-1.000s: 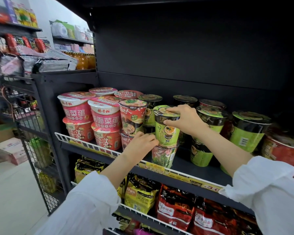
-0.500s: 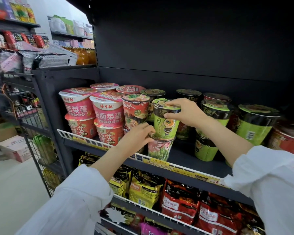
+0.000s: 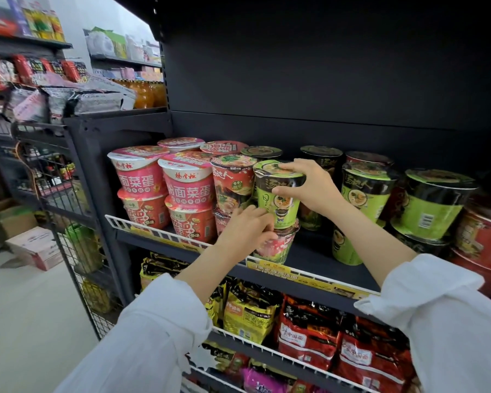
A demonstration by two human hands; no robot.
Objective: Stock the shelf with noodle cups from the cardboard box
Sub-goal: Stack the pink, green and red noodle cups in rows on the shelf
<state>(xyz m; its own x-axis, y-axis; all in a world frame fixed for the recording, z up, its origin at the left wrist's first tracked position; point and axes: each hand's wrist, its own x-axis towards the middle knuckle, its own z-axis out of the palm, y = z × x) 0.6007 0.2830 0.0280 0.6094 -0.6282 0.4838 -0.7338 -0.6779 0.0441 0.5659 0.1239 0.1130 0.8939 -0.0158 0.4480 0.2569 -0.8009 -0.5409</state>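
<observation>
The right hand (image 3: 312, 188) has its fingers curled round the top of a green cup (image 3: 281, 199), stacked on a pink cup (image 3: 275, 245) at the shelf (image 3: 309, 259) front. The left hand (image 3: 244, 231) fingers curl against the green cup's base where it meets the pink cup; whether they grip is unclear.

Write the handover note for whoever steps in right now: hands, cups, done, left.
Right hand grips the top of the green cup, which stands on the pink cup at the shelf front.
Left hand is at the junction of the two cups, fingers curled against them; exact grip unclear.
Done: shelf already holds stacked cups left and right of this pair.
Left: square the green cup, let go, fetch more. The cardboard box being unpacked is not identifiable in view.
</observation>
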